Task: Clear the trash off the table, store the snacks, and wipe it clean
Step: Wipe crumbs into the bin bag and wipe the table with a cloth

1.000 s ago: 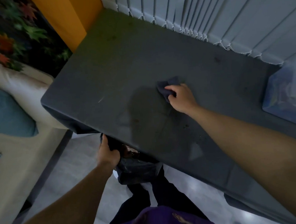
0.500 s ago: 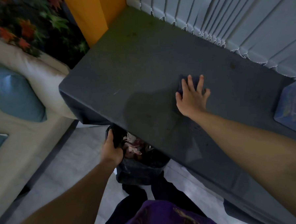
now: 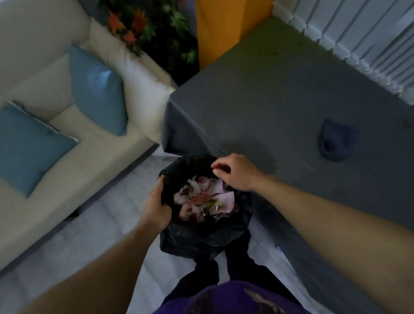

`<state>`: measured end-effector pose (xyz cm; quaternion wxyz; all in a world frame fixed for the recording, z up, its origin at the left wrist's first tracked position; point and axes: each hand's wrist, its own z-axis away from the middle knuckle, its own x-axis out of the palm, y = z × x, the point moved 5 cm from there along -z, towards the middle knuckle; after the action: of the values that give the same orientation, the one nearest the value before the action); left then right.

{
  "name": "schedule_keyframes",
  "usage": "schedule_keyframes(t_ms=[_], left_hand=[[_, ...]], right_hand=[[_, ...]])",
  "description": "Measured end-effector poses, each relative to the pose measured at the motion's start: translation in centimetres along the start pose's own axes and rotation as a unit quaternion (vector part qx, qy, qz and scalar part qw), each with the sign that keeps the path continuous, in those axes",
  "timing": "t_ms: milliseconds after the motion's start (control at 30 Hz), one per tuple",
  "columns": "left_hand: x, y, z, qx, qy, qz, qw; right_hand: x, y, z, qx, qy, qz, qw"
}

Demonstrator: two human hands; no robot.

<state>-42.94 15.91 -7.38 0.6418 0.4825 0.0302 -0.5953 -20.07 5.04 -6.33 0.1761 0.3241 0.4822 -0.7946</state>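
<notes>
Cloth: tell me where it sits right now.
In the head view, the dark cloth lies crumpled on the grey table, on the right side, beyond the right hand that is over the black trash bag.

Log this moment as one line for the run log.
left hand: grips bag rim | right hand: at far rim, grip unclear | cloth: on table, untouched | trash: in bag

Dim, motion-blurred, wide-angle edge distortion.
</notes>
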Motion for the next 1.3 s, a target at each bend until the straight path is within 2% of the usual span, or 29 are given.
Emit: schedule_keyframes(t_ms=[200, 333, 500, 633, 800, 1133, 1300], left_hand=[[-5.4, -3.3, 0.9, -0.019, 0.065, 0.058, 0.996], [-8.0, -5.1, 1.1, -0.027, 0.084, 0.085, 0.992], [-10.4, -6.9, 1.3, -0.036, 0.092, 0.091, 0.991], [-11.4, -8.3, 1.0, -0.054, 0.101, 0.106, 0.988], [-12.5, -9.0, -0.4, -0.072, 0.116, 0.075, 0.988], [-13.8, -11.7, -5.1, -0.144, 0.12, -0.091, 0.978], [-13.3, -13.4, -7.8, -0.182, 0.127, -0.054, 0.973]], right_hand=[[3.9, -1.5, -1.5, 0.069, -0.041, 0.109, 0.991], [4.2, -3.2, -2.6, 0.051, -0.034, 0.099, 0.993], [4.4, -4.8, -5.0, 0.101, -0.045, 0.062, 0.992], [4.7, -6.7, -6.5, 0.049, -0.037, 0.067, 0.996], [4.6, -8.8, -10.1, 0.002, -0.042, 0.072, 0.997], [8.7, -9.5, -17.5, 0.011, -0.13, 0.104, 0.986], [11.1, -9.6, -20.0, -0.012, -0.153, 0.133, 0.979]])
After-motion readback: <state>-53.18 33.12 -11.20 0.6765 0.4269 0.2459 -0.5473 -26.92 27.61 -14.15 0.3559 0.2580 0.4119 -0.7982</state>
